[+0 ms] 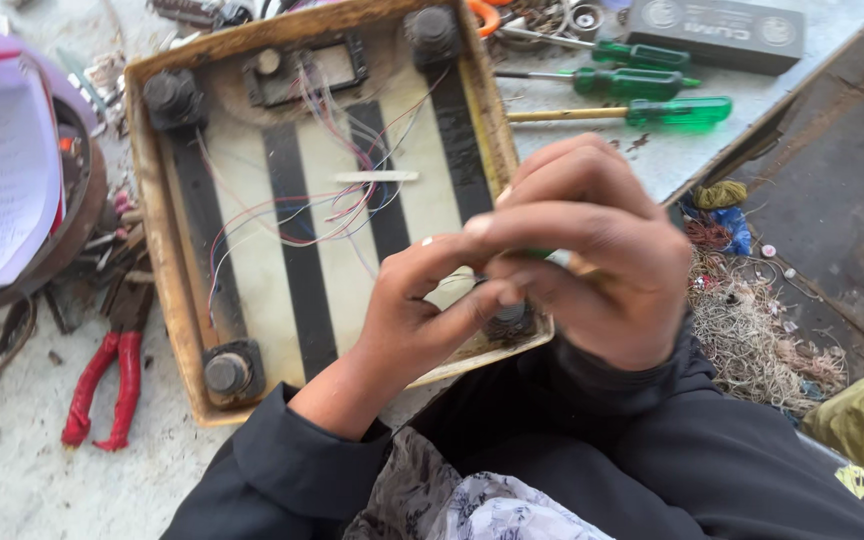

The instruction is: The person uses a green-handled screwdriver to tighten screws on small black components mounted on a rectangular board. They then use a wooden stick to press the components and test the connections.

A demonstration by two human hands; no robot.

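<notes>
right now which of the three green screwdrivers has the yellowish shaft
The nearest green screwdriver, the brightest one, lowest in the picture; its shaft looks yellowish, while the other two have grey metal shafts.

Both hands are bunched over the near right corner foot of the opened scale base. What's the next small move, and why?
Probably seat the green-handled tool squarely on the corner foot before turning. The right hand wraps the tool above that foot, the left hand pinches beside it, and the tip is hidden, so its seating can't be confirmed.

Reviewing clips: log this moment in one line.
left hand: steadies scale base corner | right hand: grips green-handled tool | red pliers: left, untouched
</notes>
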